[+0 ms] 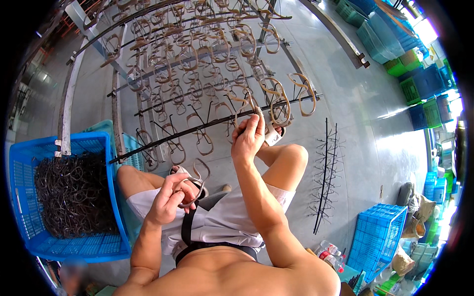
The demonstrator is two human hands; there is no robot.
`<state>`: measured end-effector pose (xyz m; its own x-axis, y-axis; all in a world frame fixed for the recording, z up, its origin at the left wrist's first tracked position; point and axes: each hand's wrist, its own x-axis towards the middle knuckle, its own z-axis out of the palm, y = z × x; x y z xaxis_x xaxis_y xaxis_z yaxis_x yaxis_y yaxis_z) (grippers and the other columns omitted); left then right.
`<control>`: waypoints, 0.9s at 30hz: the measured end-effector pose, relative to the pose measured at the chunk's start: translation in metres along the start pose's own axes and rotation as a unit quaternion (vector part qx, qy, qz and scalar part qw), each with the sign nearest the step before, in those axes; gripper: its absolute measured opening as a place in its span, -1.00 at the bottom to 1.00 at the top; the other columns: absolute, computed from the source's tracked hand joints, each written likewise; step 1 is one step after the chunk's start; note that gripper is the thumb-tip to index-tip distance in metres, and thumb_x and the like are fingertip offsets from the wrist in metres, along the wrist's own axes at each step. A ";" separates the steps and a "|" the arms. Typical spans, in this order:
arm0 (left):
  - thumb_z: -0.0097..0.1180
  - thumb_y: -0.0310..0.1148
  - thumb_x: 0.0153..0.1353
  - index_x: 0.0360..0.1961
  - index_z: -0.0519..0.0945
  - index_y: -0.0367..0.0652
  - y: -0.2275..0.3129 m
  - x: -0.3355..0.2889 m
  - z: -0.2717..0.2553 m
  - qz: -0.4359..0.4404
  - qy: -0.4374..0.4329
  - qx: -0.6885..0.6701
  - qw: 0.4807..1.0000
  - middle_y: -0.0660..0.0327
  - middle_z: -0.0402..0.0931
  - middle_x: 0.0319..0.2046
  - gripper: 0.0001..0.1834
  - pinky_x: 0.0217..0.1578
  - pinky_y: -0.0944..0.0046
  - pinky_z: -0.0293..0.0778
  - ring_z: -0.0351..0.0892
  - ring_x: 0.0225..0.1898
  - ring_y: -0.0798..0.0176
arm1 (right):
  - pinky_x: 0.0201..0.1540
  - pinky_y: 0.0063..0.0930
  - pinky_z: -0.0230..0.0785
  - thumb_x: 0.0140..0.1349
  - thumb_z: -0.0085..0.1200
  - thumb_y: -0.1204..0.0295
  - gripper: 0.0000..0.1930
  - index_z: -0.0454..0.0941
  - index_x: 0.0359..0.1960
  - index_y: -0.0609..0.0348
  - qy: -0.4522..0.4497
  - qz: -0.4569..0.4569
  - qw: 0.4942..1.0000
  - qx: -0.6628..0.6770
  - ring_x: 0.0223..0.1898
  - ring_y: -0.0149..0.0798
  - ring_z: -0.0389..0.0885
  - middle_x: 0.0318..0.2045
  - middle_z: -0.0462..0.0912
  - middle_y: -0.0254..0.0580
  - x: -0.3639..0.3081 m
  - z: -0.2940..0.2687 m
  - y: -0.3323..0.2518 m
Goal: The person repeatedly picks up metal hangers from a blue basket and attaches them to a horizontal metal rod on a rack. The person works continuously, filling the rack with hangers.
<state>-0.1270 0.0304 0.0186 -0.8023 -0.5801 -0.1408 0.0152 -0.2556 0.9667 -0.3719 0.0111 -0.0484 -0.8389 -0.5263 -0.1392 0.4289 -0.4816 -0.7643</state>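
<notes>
In my closed left hand (174, 198), above my lap, is a thin beige-grey loop-shaped piece (201, 171); its exact kind does not show. My right hand (249, 134) reaches up to a black hooked bar (217, 121), the fingers pinched on a similar loop (257, 111) at the bar. Beside that hand several more loops (280, 106) hang from hooks on the bar. Some hooks to its left are bare, while others carry loops (202, 143). At my left stands a blue plastic crate (69, 143) heaped with dark, shiny loops (74, 197).
A metal rack (64, 108) rises ahead, with rows of bars full of hanging loops. A loose hooked bar (325, 177) lies on the grey floor at right. Further right are a blue crate (377, 237), plastic bottles (331, 254) and stacked crates (417, 89) along the side.
</notes>
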 end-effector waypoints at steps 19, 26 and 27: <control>-0.34 -0.62 0.17 0.21 0.06 -0.24 0.006 0.000 0.001 -0.017 0.018 -0.025 0.999 0.12 0.46 -0.36 -0.47 -0.50 0.42 0.36 0.49 -0.50 0.29 | -0.83 -0.71 0.07 0.36 -0.16 0.28 -0.86 0.39 -0.19 0.00 0.011 -0.002 0.999 0.051 -0.79 -0.57 0.17 -0.65 0.34 -0.45 0.002 0.003 -0.008; -0.32 -0.59 0.13 0.19 0.14 -0.24 0.004 -0.001 0.002 -0.024 0.042 -0.027 0.998 0.11 0.49 -0.39 -0.48 -0.51 0.41 0.38 0.51 -0.50 0.28 | -0.83 -0.69 0.10 0.36 -0.16 0.28 -0.86 0.38 -0.20 0.00 0.002 0.008 0.998 0.069 -0.78 -0.55 0.19 -0.65 0.34 -0.44 0.003 0.004 -0.010; -0.33 -0.59 0.13 0.18 0.14 -0.24 0.004 0.000 0.003 -0.023 0.042 -0.028 0.998 0.11 0.49 -0.39 -0.48 -0.51 0.41 0.38 0.51 -0.50 0.28 | -0.83 -0.70 0.10 0.36 -0.16 0.28 -0.86 0.38 -0.21 0.01 0.001 0.000 0.998 0.065 -0.78 -0.55 0.20 -0.65 0.34 -0.44 0.004 0.003 -0.009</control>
<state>-0.1281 0.0316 0.0229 -0.7498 -0.6293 -0.2044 0.0147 -0.3247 0.9457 -0.3777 0.0111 -0.0400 -0.8388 -0.5259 -0.1406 0.4693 -0.5678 -0.6762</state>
